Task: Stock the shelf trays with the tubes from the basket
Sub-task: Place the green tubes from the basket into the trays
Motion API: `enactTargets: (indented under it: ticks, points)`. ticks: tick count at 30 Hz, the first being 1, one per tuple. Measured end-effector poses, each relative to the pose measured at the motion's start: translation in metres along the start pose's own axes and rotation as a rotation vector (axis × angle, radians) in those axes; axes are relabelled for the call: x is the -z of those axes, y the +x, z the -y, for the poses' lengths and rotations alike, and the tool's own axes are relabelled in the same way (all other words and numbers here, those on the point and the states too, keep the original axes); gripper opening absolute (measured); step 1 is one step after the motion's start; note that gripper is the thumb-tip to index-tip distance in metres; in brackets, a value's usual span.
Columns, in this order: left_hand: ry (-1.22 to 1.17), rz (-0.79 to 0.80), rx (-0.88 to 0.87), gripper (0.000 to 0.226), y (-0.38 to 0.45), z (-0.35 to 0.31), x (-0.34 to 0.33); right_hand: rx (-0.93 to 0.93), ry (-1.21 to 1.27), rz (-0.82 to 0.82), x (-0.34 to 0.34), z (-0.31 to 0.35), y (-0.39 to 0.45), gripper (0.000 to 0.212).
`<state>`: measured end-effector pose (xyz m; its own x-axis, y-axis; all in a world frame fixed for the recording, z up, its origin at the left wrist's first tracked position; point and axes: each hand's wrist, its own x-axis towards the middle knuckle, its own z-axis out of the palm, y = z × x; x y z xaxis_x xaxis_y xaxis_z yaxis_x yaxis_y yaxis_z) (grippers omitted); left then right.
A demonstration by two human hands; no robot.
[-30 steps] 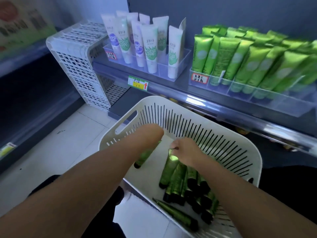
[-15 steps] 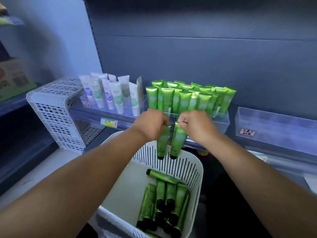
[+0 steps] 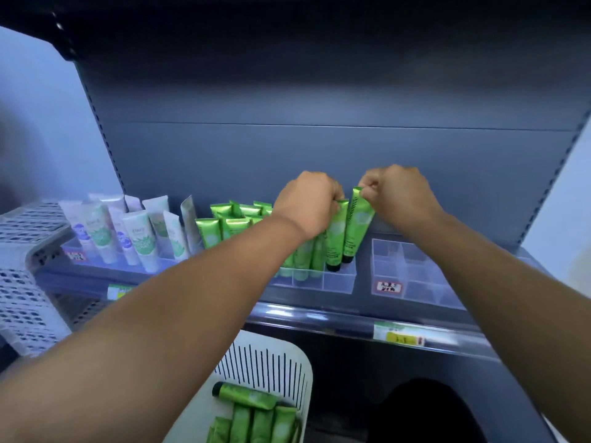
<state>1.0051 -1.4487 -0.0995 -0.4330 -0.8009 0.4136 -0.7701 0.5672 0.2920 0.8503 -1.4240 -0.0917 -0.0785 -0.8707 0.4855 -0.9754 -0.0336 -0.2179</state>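
Your left hand (image 3: 308,203) and right hand (image 3: 396,195) are raised, fists curled, each pinching a green tube (image 3: 357,223) by its crimped top, caps down over the clear shelf tray (image 3: 339,281). Arms stretch forward. More tubes lie in the white basket (image 3: 278,362) below.

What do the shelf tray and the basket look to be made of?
Shelf tray: clear rigid plastic, likely acrylic; the dividers and tubes show through its glossy walls. Basket: white moulded plastic, matt, with slotted walls and a rounded rim.
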Motion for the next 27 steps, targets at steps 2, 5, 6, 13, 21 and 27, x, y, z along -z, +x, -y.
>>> enactTargets:
  ticks: [2, 5, 6, 13, 21, 27]
  points:
    - [0.024, 0.017, -0.009, 0.023, 0.011, -0.006, -0.011, 0.001, -0.007, -0.002, -0.006, -0.011, 0.007, 0.015]
    - [0.084, 0.054, -0.019, 0.025, 0.024, -0.009, -0.025, 0.008, 0.005, 0.021, -0.021, -0.025, 0.014, 0.016]
    - [0.102, 0.065, -0.021, 0.025, 0.028, -0.008, -0.029, 0.009, 0.008, 0.037, -0.026, -0.028, 0.016, 0.017]
    - [0.162, 0.173, 0.030, 0.027, 0.035, 0.004, -0.058, 0.056, 0.034, 0.211, -0.062, -0.039, 0.022, 0.016]
    - [0.246, 0.219, 0.032, 0.028, 0.029, 0.007, -0.076, 0.032, 0.057, 0.311, -0.081, -0.038, 0.015, 0.018]
    - [0.235, 0.170, 0.017, 0.026, 0.024, 0.007, -0.068, 0.007, 0.064, 0.310, -0.071, -0.030, 0.007, 0.017]
